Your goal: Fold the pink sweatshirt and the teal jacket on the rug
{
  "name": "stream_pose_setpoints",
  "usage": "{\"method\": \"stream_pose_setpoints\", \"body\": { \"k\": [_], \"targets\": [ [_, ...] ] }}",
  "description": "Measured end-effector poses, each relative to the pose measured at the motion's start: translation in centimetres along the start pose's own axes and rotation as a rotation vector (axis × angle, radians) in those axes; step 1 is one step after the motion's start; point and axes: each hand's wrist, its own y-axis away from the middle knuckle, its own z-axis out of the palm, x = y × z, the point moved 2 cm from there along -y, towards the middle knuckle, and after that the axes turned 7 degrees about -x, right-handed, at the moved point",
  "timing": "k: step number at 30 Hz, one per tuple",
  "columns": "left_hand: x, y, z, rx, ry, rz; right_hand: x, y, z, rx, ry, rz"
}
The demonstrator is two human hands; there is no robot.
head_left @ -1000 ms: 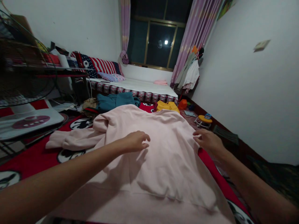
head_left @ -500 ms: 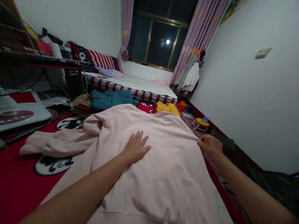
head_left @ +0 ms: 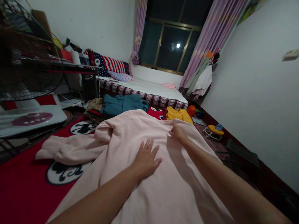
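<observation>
A pale pink sweatshirt (head_left: 144, 130) lies spread out in front of me, one sleeve (head_left: 74, 147) stretched to the left with a bend in it. My left hand (head_left: 148, 158) rests flat on the middle of the cloth, fingers apart. Near the neckline my right hand (head_left: 178, 133) is closed, its fingertips pinching the sweatshirt's fabric. The right forearm crosses over the garment and casts a shadow on it; the right sleeve is not visible.
The sweatshirt lies on a red blanket (head_left: 21, 186) with white patterned patches. Beyond it are a teal garment (head_left: 123, 104) and a yellow garment (head_left: 179, 115). A fan (head_left: 28, 62) stands at left, a bed (head_left: 140, 84) behind, a small yellow stool (head_left: 216, 129) at right.
My right hand has left the sweatshirt's right edge and moved inward to the neckline. My left hand stays flat on the cloth. The view has turned slightly left.
</observation>
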Motion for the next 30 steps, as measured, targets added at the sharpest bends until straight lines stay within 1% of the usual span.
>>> {"method": "stream_pose_setpoints", "body": {
  "k": [4, 6, 9, 13, 14, 16, 18, 20, 22, 24, 26, 27, 30],
  "targets": [
    [0.0, 0.1, 0.0, 0.014, 0.024, 0.008, -2.7, -4.5, 2.8, -0.031, -0.122, -0.011],
    [0.0, 0.2, 0.1, 0.023, 0.036, 0.006, -3.7, -6.0, 4.0, -0.048, -0.127, -0.017],
    [0.0, 0.2, 0.2, 0.036, 0.050, -0.003, -4.5, -7.4, 5.3, -0.046, -0.101, 0.003],
    [0.1, 0.2, -0.1, 0.036, 0.077, -0.011, -5.3, -8.6, 6.2, 0.006, -0.100, 0.105],
    [0.2, 0.2, -0.2, 0.030, 0.087, -0.013, -5.6, -8.8, 6.4, 0.017, -0.114, 0.108],
    [0.3, 0.3, -0.4, 0.017, 0.106, -0.015, -6.1, -9.1, 6.8, 0.021, -0.168, 0.035],
    [0.3, 0.4, -0.6, 0.010, 0.120, -0.017, -6.6, -9.3, 7.2, 0.005, -0.226, -0.091],
    [0.3, 0.3, -0.6, 0.013, 0.131, -0.010, -6.7, -9.4, 7.5, -0.018, -0.261, -0.177],
    [0.1, 0.2, -0.6, 0.034, 0.156, -0.002, -6.6, -9.3, 7.5, -0.039, -0.278, -0.200],
    [-0.2, -0.2, -0.7, 0.092, 0.234, 0.007, -6.7, -8.8, 7.1, -0.067, -0.307, -0.220],
    [-0.9, -0.7, -0.9, 0.198, 0.415, -0.004, -6.8, -7.5, 6.4, -0.088, -0.336, -0.238],
    [-1.3, -1.0, -1.0, 0.259, 0.538, -0.018, -6.9, -6.4, 6.0, -0.073, -0.347, -0.256],
    [-2.4, -1.7, -1.1, 0.414, 0.894, -0.067, -7.3, -1.8, 5.0, 0.059, -0.335, -0.358]
  ]
}}
